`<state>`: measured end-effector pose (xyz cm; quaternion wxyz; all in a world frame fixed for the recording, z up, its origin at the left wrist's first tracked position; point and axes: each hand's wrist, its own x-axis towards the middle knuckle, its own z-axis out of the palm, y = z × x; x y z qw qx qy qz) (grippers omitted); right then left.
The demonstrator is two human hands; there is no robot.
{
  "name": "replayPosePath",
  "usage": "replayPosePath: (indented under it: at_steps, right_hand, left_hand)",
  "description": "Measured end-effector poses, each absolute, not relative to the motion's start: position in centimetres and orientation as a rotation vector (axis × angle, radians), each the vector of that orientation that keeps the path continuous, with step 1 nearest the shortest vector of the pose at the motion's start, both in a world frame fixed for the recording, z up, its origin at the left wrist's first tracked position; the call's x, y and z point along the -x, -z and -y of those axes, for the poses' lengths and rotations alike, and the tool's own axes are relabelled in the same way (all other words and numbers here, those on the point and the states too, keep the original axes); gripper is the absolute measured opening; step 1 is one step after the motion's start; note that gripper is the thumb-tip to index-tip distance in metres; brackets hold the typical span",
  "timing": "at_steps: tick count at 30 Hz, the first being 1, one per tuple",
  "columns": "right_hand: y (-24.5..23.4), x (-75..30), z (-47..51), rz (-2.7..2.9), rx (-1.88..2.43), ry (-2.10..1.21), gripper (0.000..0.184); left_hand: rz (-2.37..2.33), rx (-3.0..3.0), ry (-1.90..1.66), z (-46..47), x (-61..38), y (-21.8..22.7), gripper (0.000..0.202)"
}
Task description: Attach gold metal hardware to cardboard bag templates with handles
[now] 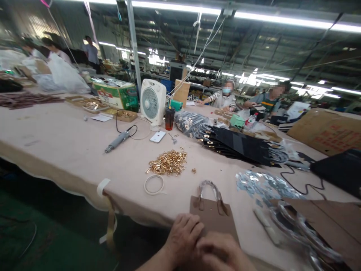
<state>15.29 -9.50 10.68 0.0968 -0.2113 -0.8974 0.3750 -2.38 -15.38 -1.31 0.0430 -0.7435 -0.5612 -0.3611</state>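
Note:
My left hand (184,235) and my right hand (218,252) rest together at the near edge of the table, on the lower end of a brown bag panel (211,214) with a plastic-wrapped handle (209,188). The left hand's fingers curl down onto the panel. The right hand's fingers bend over beside it, and I cannot make out anything inside them. A heap of small gold metal fittings (168,162) lies beyond the panel, with a white tape ring (153,184) in front of it.
A white fan (152,101), a dark cup (169,117), a phone (157,136) and an electric screwdriver (117,140) lie farther back. Black bag parts (242,145) are stacked to the right, with plastic-wrapped handles (296,222) and brown panels nearer. Other people sit across the table.

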Motion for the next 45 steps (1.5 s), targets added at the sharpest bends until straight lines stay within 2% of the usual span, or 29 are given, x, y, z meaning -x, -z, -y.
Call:
replayPosePath:
  at_steps: [1,5,11,13,16,19,21,26,31,34,40,45]
  right_hand:
    - [-10.6,-14.6,7.5,2.559,0.723,-1.1,0.028]
    - [-8.7,-10.7,-0.9,2.111,0.933,-1.048,0.028]
    - [-4.2,-4.8,-8.0,2.127,1.02,-0.857,0.035]
    - [-3.4,-3.4,-8.8,2.148,1.071,-0.794,0.03]
    - [-3.0,-2.3,-9.3,2.128,1.105,-0.77,0.014]
    - [-3.3,-2.3,-9.1,2.05,1.113,-0.787,0.015]
    - [-4.0,-3.3,-8.3,1.902,1.09,-0.909,0.023]
    - [-6.2,-8.8,-3.3,1.282,0.952,-1.505,0.036]
    - [-7.5,-14.2,3.4,0.881,0.937,-1.658,0.035]
    - [-7.4,-15.7,6.6,0.726,0.928,-1.659,0.032]
    - [-6.9,-16.8,10.0,0.665,0.98,-1.646,0.033]
    - [-6.7,-17.2,10.5,0.758,0.999,-1.651,0.037]
  left_hand:
    - [1.696,2.234,1.119,15.3,2.3,1.5,0.029]
    - [1.645,2.13,1.189,15.0,2.3,2.1,0.027]
    - [1.519,2.075,1.268,14.3,2.5,3.3,0.024]
    - [1.493,2.04,1.266,14.1,2.5,3.8,0.025]
    - [1.484,2.009,1.257,13.9,2.5,4.2,0.026]
    - [1.49,2.027,1.278,14.0,2.4,4.0,0.026]
    - [1.532,2.062,1.298,14.3,2.3,3.2,0.027]
    - [1.87,2.233,1.211,14.5,2.0,-0.2,0.014]
    - [2.128,2.345,1.137,12.7,2.1,-2.2,0.014]
    - [2.194,2.332,1.319,11.7,2.0,-3.1,0.018]
    - [2.113,2.646,2.099,11.1,0.8,-7.1,0.033]
    - [1.958,2.838,2.348,11.5,-0.6,-8.3,0.023]
